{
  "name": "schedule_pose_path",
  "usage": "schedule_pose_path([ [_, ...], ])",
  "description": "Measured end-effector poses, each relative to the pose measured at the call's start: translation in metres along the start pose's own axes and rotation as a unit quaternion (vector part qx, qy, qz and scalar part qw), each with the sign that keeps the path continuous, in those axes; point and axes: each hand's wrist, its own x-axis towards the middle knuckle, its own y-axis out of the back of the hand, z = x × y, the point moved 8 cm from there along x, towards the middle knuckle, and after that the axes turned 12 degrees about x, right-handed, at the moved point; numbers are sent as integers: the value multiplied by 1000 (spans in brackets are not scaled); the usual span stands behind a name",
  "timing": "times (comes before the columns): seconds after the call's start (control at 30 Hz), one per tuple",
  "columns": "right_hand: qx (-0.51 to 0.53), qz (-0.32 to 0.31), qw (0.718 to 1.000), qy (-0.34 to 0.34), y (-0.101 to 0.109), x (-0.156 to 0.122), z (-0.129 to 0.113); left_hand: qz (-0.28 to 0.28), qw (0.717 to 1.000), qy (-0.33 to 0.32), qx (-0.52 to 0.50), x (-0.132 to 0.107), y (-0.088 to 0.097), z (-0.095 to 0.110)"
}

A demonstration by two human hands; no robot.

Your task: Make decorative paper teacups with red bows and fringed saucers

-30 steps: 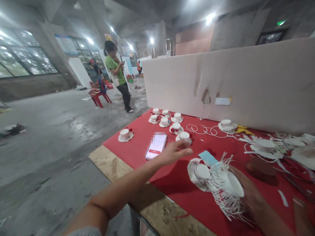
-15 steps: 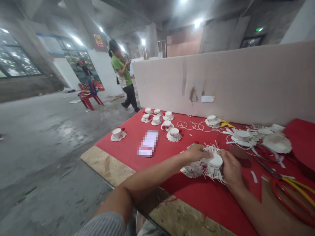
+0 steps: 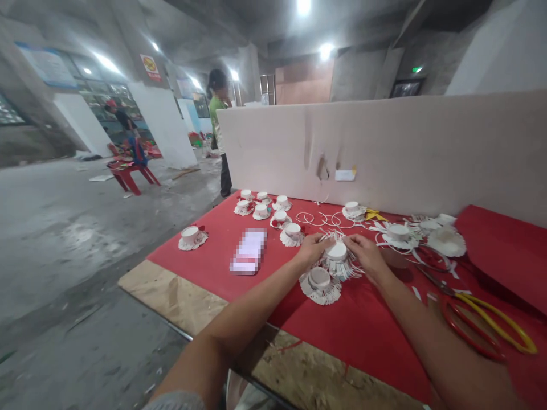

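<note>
A white paper cup [image 3: 337, 251], its rim cut into a spread fringe of narrow strips, is between my hands over the red table cover. My left hand [image 3: 315, 249] pinches the fringe on its far left side. With bent fingers, my right hand [image 3: 368, 256] grips the fringe on the right. The fingertips are partly hidden among the strips. Just nearer to me another fringed paper cup [image 3: 319, 278] rests base up, close against the held one. Scissors [image 3: 482, 322] with red and yellow handles lie right of my right forearm.
Several finished-looking fringed cups [image 3: 260, 210] stand at the back left, and one cup [image 3: 191, 236] sits apart. A phone [image 3: 248, 250] lies among them. White rings [image 3: 320, 219], more cups [image 3: 399, 232] and red sheet [image 3: 504, 250] lie further right. A pale panel [image 3: 277, 142] borders the table's back.
My hands and the held cup have moved left and away from me, uncovering more of the cup in front. The view has turned right. The standing person is now partly behind the panel.
</note>
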Motion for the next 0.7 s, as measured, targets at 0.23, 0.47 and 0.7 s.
schedule_pose_path([
  [0.23,-4,27,999,20,-7,15,9,73,997,-13,-33,1,14,-14],
  [0.47,34,45,998,22,7,15,29,90,996,-8,-14,6,17,-29],
  [0.7,59,50,996,42,9,11,36,83,996,-18,8,8,19,-29],
])
